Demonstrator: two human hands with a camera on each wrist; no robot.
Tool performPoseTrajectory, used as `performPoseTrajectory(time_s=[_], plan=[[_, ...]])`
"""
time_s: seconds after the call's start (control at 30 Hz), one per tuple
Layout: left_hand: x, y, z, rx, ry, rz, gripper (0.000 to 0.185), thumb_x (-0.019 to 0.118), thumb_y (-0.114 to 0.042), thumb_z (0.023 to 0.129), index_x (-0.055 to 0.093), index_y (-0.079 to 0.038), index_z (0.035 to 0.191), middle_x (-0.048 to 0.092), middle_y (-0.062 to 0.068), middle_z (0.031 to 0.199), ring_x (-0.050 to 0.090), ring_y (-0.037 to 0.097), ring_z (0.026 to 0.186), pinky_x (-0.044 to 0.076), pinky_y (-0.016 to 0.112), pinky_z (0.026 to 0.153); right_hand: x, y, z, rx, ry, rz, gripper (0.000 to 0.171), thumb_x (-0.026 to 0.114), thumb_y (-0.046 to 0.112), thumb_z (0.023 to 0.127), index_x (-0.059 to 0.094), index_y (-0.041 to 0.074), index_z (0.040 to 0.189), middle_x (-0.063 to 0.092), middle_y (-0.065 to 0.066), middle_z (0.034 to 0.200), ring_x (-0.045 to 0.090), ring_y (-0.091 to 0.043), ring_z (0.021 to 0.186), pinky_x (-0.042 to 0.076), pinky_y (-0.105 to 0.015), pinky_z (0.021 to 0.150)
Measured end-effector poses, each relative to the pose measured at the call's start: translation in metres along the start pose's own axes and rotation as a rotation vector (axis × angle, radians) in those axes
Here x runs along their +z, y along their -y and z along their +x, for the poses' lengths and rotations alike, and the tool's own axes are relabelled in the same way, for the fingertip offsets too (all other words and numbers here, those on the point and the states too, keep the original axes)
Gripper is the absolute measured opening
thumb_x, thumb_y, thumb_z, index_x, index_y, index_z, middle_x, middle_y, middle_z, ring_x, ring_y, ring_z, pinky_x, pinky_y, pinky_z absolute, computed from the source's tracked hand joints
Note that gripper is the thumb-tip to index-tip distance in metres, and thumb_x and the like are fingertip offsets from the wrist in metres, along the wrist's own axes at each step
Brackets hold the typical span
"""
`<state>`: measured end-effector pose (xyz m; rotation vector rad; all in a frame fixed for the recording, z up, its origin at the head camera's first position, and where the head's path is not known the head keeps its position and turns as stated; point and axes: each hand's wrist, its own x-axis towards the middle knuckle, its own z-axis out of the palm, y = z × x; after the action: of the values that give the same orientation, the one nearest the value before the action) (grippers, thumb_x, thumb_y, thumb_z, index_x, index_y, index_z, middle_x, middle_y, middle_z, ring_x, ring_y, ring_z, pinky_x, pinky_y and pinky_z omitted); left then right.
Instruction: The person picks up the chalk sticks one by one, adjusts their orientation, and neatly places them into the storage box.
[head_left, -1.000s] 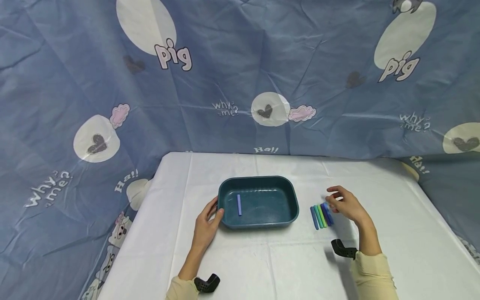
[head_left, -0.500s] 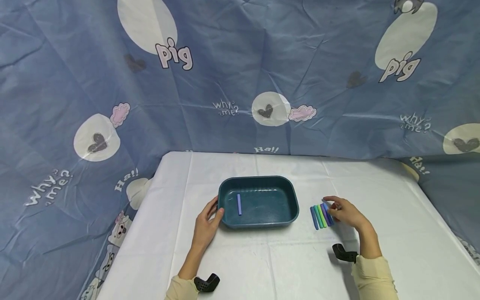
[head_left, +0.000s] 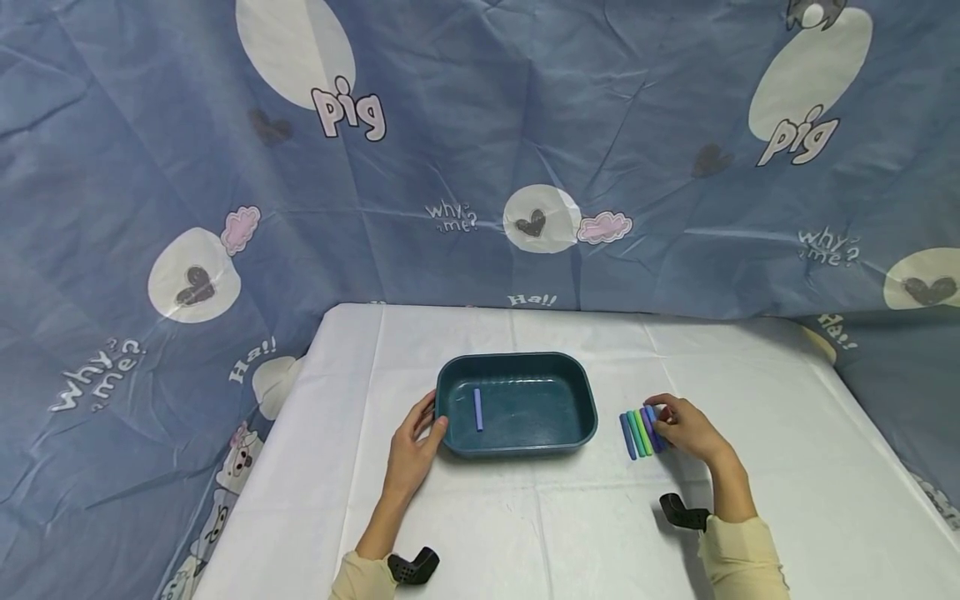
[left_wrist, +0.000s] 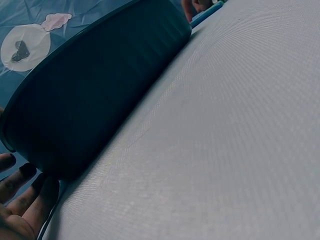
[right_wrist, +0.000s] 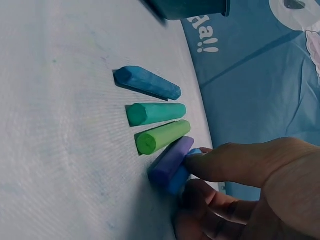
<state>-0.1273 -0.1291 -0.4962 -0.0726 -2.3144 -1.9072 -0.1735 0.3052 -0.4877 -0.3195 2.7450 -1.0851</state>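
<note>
A dark teal tray (head_left: 517, 446) rests on the white table, and a lavender chalk stick (head_left: 477, 409) lies inside it near the left end. My left hand (head_left: 411, 454) holds the tray's left end, thumb at the rim and fingers along the outer wall. To the tray's right, several chalk sticks lie in a row: dark blue (right_wrist: 147, 81), teal-green (right_wrist: 156, 114), light green (right_wrist: 164, 137) and purple (right_wrist: 171, 161). At the row's right end my right hand (head_left: 692, 429) pinches a blue chalk stick (right_wrist: 178, 181), partly hidden behind the thumb and the purple stick.
White cloth (head_left: 495, 525) covers the table. A blue printed curtain (head_left: 450, 150) hangs behind its far edge. Each wrist carries a black camera mount, one on the left (head_left: 414, 567) and one on the right (head_left: 684, 512).
My right hand has come down and toward me onto the right end of the chalk row, and its fingers have closed on the blue stick. The left hand and tray stay put.
</note>
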Motion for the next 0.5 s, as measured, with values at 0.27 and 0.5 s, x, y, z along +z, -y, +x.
performPoseTrajectory(time_s=[0.27, 0.5], plan=[[-0.001, -0.0043, 0.0001, 0.008, 0.01, 0.0, 0.053, 0.06, -0.016, 0.093, 0.042, -0.002, 0.14, 0.049, 0.019, 0.14, 0.052, 0.035, 0.126, 0.052, 0.041, 0.095, 0.0041, -0.0004, -0.0024, 0.06, -0.072, 0.015, 0.036, 0.058, 0.001, 0.087, 0.049, -0.003, 0.121, 0.061, -0.022, 0.097, 0.058, -0.02, 0.08, 0.047, -0.026, 0.061], [0.0, -0.0061, -0.0015, 0.008, -0.003, 0.016, 0.053, 0.061, -0.016, 0.093, 0.041, -0.001, 0.14, 0.049, 0.021, 0.139, 0.052, 0.036, 0.125, 0.051, 0.046, 0.095, 0.0054, -0.0024, -0.0033, 0.045, -0.148, 0.071, 0.038, 0.058, 0.002, 0.084, 0.047, -0.002, 0.12, 0.057, -0.022, 0.097, 0.059, -0.017, 0.077, 0.048, -0.025, 0.058]])
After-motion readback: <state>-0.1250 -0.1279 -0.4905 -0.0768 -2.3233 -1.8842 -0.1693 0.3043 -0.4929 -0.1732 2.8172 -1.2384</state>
